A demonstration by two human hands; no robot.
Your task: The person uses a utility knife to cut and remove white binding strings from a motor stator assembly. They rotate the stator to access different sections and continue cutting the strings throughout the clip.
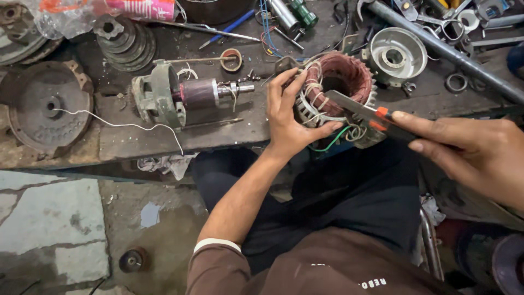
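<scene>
The left hand (286, 117) grips the copper-wound stator (338, 90) at its near rim, while the right hand (475, 150) holds a utility knife (363, 112) with its blade against the white lacing.

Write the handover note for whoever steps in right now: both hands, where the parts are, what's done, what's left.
Left hand: grips the stator at the bench edge, fingers on its tied copper windings.
Right hand: holds a tool with an orange-marked handle, its flat blade laid across the stator's face.
Rotor: lies on the workbench left of the stator, still in one end housing. A loose end cover sits behind the stator.
Done: motor opened, rotor out.
Left: the work on the windings is in hand; the green lead hangs free.
</scene>
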